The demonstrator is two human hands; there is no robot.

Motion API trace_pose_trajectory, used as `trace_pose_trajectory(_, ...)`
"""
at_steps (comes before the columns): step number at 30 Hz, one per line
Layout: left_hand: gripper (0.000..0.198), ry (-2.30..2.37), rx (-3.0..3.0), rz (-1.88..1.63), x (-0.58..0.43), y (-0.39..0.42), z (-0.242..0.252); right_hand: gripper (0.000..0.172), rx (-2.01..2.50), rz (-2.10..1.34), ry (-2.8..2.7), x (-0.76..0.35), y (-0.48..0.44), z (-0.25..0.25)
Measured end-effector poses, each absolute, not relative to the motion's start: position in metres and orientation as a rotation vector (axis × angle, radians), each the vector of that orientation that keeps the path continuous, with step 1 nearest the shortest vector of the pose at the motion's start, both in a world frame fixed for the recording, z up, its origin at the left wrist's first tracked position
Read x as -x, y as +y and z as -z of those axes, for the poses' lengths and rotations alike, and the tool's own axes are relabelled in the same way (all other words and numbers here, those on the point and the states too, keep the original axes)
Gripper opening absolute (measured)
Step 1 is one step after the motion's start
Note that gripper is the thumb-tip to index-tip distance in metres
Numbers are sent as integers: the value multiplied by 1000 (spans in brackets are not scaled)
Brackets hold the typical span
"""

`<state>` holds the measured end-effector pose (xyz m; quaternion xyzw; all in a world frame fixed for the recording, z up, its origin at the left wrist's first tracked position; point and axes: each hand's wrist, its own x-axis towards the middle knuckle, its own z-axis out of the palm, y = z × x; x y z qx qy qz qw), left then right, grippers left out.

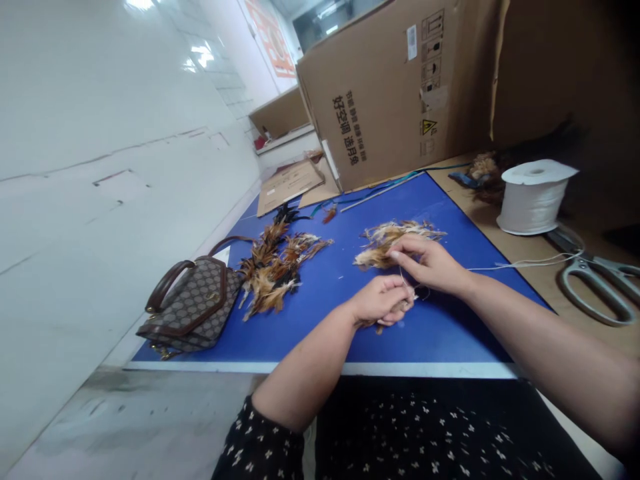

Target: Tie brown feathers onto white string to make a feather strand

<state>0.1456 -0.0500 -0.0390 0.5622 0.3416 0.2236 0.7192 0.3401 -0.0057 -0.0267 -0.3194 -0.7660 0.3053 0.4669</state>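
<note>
My left hand [384, 301] is closed round a small bunch of brown feathers [373, 325], whose tips stick out below the palm. Just above it, my right hand [425, 261] pinches a thin white string [403, 275] between thumb and fingers. The string runs down to the feathers in the left hand; where it wraps is hidden by the fingers. Behind the right hand lies a loose pile of tan and white feathers [395, 235] on the blue table mat [320, 340]. White cord [520, 263] stretches from the right forearm toward a large white spool [533, 203].
Big scissors [595, 287] lie by the spool at the right. Bundled brown and black feathers [270, 267] rest at the left, beside a patterned handbag [197, 303]. A tall cardboard box [390, 100] stands at the back, with flat cardboard [290, 185] next to it.
</note>
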Motion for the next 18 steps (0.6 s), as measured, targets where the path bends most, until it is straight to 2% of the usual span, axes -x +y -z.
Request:
trace_pose_trajectory(5,23,748,-1143,-778,-142,-40,37,35,705,-633,-1968,-352,-6,14)
trace_pose_trajectory(10,31,800,-1128,-870,-138,-37,36,19,712,-654,-2110,-350,-8,22)
trace_pose_trajectory(18,42,867,-1076,-980,-141,-31,42,28,789,-670,-2138,-348,-4,34)
